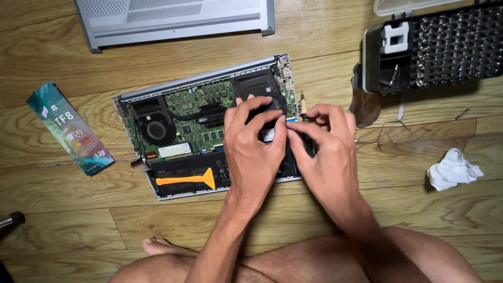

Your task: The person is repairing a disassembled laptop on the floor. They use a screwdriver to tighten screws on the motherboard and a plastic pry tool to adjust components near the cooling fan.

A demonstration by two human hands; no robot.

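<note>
left hand (253, 144) braces open laptop (178, 123), grip spread | right hand (326, 144) grip pinching screwdriver (303, 107) | keep tool upright, press lightly

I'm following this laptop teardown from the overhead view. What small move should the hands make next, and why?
Probably steady the opened laptop with the left hand while the right hand works at the spot by the right fan: both sets of fingertips meet there, hiding what they pinch.
</note>
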